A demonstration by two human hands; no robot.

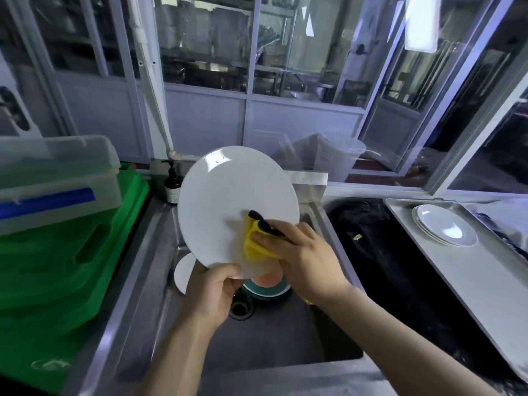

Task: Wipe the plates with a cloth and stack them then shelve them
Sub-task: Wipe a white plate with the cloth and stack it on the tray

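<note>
Above the steel sink [160,281] my left hand [213,295] grips the lower rim of a large white plate [228,201], tilted up towards me. My right hand [303,255] presses a yellow and black cloth [255,242] against the plate's lower right face. Below them in the basin lie another white plate [183,274] and a teal-rimmed dish [267,290], both partly hidden. A short stack of white plates [444,228] rests on a grey tray [428,270] at the right.
Green crates [57,267] with a clear lidded bin [54,178] on top stand at the left. A brown pump bottle [172,187] sits behind the sink. A black mat [380,252] lies between sink and tray. Glass partitions rise behind.
</note>
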